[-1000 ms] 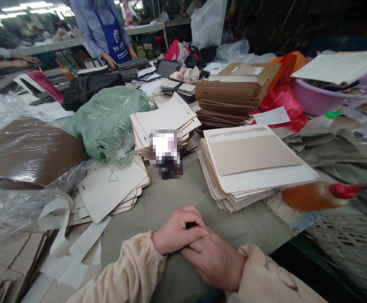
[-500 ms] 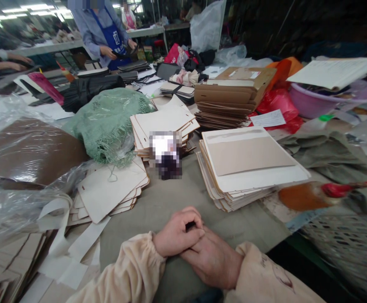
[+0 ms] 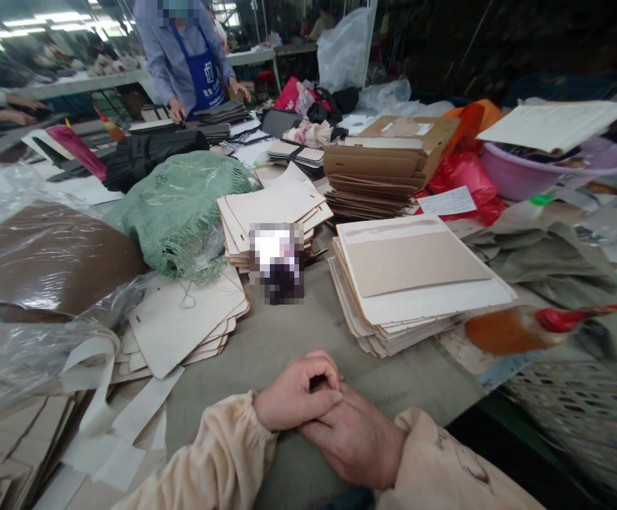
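My left hand [image 3: 302,392] and my right hand [image 3: 358,438] rest clasped together on the grey-green cloth [image 3: 265,333] at the table's front. The left fingers curl over the back and fingers of the right hand, and no object shows in either. Most of the right fingers are hidden beneath the left hand. Ahead to the right lies a stack of white boards [image 3: 425,304] with a grey-brown sheet [image 3: 419,262] on top. Ahead to the left is a fanned pile of cream boards [image 3: 185,322]. A blurred-out patch hides something beyond the hands.
A bottle of amber liquid [image 3: 502,330] with a red nozzle lies on the right, above a perforated basket [image 3: 568,411]. Farther back stand brown boards [image 3: 375,184] and a purple basin [image 3: 521,170]. A green mesh cloth [image 3: 180,205] lies left. Across the table is a co-worker [image 3: 185,64].
My hands stay clasped in the same place. The co-worker's hands have moved apart, and the dark piece they held is out of them. The view has shifted slightly.
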The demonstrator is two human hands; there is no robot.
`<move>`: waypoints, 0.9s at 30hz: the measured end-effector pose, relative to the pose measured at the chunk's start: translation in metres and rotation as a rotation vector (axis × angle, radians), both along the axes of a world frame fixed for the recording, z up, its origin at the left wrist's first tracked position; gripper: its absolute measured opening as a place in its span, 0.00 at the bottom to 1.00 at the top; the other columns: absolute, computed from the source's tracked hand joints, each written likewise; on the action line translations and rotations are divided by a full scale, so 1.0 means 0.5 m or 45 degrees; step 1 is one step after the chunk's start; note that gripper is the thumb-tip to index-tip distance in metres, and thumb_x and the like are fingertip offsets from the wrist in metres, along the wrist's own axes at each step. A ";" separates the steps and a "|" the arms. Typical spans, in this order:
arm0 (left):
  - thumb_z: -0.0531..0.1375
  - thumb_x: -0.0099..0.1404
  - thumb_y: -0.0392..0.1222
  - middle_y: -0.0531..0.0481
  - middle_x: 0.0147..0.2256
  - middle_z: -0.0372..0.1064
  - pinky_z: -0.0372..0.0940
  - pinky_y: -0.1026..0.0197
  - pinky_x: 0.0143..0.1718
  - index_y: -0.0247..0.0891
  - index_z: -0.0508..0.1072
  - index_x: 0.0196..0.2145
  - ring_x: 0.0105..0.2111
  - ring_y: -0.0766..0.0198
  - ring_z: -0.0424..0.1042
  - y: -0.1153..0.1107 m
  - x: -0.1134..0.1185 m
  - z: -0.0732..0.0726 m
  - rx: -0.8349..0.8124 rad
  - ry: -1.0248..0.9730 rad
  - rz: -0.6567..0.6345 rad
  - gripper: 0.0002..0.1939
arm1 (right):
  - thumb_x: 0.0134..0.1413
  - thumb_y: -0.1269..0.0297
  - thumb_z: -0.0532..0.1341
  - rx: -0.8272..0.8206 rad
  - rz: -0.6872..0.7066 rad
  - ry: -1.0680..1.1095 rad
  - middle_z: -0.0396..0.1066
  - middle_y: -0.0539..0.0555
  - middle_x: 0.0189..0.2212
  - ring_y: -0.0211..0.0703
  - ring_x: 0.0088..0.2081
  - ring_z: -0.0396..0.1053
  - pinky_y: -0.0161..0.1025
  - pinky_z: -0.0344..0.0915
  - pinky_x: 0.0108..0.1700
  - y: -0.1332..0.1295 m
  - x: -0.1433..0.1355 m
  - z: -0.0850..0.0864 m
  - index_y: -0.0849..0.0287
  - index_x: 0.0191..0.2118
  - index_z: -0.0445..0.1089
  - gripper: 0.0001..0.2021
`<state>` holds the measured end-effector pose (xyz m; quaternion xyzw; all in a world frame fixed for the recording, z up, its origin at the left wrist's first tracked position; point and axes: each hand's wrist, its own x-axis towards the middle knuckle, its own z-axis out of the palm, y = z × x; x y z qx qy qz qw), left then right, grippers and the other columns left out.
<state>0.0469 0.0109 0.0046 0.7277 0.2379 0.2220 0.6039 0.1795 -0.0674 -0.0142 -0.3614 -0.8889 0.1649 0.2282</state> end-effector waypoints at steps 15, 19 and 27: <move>0.60 0.53 0.30 0.48 0.32 0.66 0.63 0.60 0.40 0.35 0.67 0.26 0.36 0.63 0.67 -0.002 0.000 -0.011 -0.027 -0.011 0.040 0.04 | 0.51 0.73 0.55 -0.052 -0.002 -0.004 0.69 0.57 0.42 0.49 0.46 0.62 0.47 0.61 0.49 -0.006 0.002 -0.007 0.60 0.45 0.69 0.14; 0.60 0.53 0.31 0.47 0.32 0.66 0.63 0.60 0.40 0.34 0.67 0.26 0.36 0.62 0.67 -0.002 0.000 -0.009 -0.030 -0.019 0.027 0.04 | 0.52 0.72 0.56 -0.062 -0.009 -0.008 0.69 0.56 0.43 0.50 0.47 0.62 0.47 0.60 0.51 -0.008 0.002 -0.009 0.59 0.46 0.68 0.14; 0.60 0.54 0.32 0.47 0.33 0.66 0.62 0.60 0.41 0.35 0.66 0.26 0.37 0.61 0.68 -0.002 -0.002 -0.008 -0.040 -0.032 0.024 0.04 | 0.52 0.72 0.55 -0.046 -0.001 -0.002 0.69 0.57 0.43 0.50 0.46 0.63 0.46 0.61 0.49 -0.005 0.001 -0.007 0.59 0.46 0.68 0.15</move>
